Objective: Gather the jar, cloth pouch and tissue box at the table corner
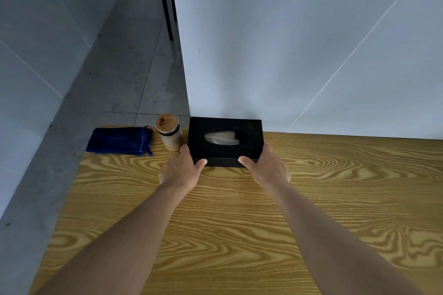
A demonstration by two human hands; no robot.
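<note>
Both hands clasp the black tissue box (pixel 225 142) at its 2 near corners, left hand (pixel 182 170) and right hand (pixel 267 166) thumbs in front; slide it left evenly until just beside the jar (pixel 168 131) and pouch (pixel 119 141) at the table (pixel 239 223) corner, without tipping the jar

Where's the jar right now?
In the head view, the jar stands upright at the table's far left corner, between the blue cloth pouch and the black tissue box.

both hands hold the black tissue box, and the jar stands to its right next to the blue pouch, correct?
Not quite. The head view shows the jar to the left of the tissue box, between it and the blue pouch. Left hand and right hand do hold the box.
</note>
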